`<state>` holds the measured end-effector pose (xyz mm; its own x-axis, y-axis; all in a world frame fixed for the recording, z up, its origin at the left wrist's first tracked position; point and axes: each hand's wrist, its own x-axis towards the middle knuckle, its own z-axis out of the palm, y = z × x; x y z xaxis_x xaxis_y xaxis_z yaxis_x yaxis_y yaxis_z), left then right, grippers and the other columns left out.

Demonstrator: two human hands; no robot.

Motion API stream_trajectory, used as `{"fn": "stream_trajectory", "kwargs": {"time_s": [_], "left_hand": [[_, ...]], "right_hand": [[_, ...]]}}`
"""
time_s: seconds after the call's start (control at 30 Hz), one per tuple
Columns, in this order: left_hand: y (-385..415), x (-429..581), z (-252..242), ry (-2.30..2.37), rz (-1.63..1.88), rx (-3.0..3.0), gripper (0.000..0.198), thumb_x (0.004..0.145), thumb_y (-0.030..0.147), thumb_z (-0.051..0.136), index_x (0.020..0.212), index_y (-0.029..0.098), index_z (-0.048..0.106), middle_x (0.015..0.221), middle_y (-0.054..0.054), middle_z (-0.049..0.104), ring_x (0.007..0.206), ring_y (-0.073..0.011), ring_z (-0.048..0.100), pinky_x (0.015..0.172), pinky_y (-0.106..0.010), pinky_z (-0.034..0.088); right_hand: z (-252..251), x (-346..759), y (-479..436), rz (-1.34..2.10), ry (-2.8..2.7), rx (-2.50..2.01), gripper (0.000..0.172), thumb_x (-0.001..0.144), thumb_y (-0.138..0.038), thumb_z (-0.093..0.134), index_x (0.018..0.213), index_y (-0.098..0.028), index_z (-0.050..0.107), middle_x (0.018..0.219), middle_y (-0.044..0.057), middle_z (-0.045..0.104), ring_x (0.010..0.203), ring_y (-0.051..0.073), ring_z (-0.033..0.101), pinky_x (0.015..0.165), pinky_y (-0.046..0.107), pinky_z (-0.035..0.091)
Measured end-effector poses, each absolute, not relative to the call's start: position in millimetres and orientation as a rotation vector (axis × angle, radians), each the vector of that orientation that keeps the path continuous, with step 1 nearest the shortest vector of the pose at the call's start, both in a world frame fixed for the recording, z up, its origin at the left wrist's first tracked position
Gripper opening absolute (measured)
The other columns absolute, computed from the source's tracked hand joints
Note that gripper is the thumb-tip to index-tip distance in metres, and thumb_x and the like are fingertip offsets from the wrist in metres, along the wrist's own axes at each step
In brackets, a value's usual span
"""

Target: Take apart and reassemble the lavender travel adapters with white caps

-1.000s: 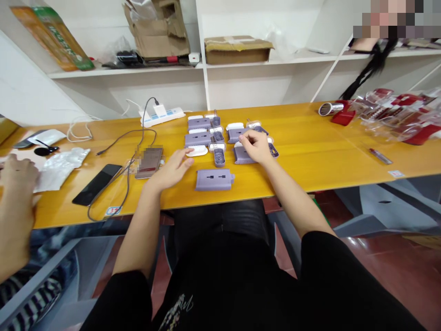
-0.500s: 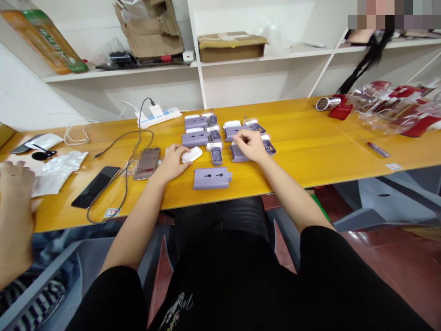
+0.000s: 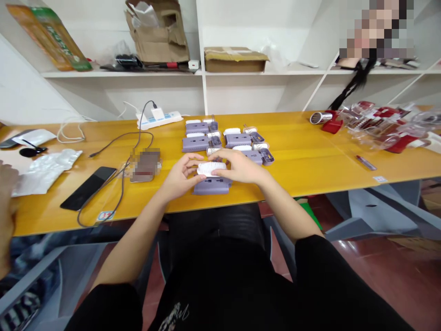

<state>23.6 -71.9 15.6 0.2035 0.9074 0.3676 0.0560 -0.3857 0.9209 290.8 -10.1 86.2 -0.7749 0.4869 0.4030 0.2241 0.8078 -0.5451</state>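
My left hand [image 3: 179, 178] and my right hand [image 3: 243, 168] are closed on a white oval ridged piece [image 3: 207, 168], gripping it from either side. Its upper face looks bristly or ribbed; I cannot make out which. Just below it, close to the table's front edge, lies a purple case [image 3: 211, 188] with two dark slots, its far side covered by the piece and my fingers. Beyond my hands sit several similar sets in two columns, such as a purple slotted case [image 3: 195, 143] with a white oval piece [image 3: 232, 132] and a small purple cup [image 3: 267, 156].
On the left lie a black phone [image 3: 88, 187], a grey cable [image 3: 124, 195], a power strip [image 3: 161, 120] and a silver pouch [image 3: 51, 171]. Another person's hand [image 3: 6, 181] is at the far left. Red and clear plastic parts [image 3: 382, 124] and a marker [image 3: 365, 162] occupy the right.
My left hand has lifted the white piece and brought it right, above the purple case. My right hand has come down and left from the sets and joined it on the piece.
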Motion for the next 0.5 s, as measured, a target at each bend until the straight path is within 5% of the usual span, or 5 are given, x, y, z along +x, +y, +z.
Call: {"fn": "stream_trajectory", "kwargs": {"time_s": [0.1,0.2,0.5], "left_hand": [[-81.6,28.5,3.3,1.017,1.258,1.719,0.071,0.093,0.05,0.098,0.149,0.029,0.059,0.15,-0.014,0.077,0.144,-0.0337,0.076,0.128,-0.056,0.059],[-90.4,22.4,-5.2,1.172,1.134,1.884,0.105,0.083,0.053,0.105,0.169,0.031,0.049,0.18,-0.018,0.055,0.165,-0.0423,0.058,0.138,-0.064,0.048],[-102.6,14.7,-16.3,1.413,0.932,1.993,0.101,0.086,0.054,0.097,0.172,0.03,0.051,0.174,-0.019,0.061,0.162,-0.043,0.06,0.138,-0.067,0.045]], "right_hand": [[74.2,299.9,-11.2,0.763,-2.493,-0.535,0.028,0.106,-0.034,0.081,0.131,-0.021,0.085,0.128,0.01,0.088,0.109,0.026,0.079,0.099,0.041,0.059],[62.2,305.9,-10.7,0.81,-2.467,-0.564,0.028,0.106,-0.034,0.081,0.131,-0.022,0.088,0.127,0.01,0.09,0.109,0.026,0.082,0.099,0.039,0.06],[53.7,303.0,-11.9,0.773,-2.471,-0.52,0.031,0.104,-0.033,0.083,0.134,-0.025,0.088,0.129,0.009,0.089,0.109,0.027,0.081,0.102,0.045,0.063]]}}
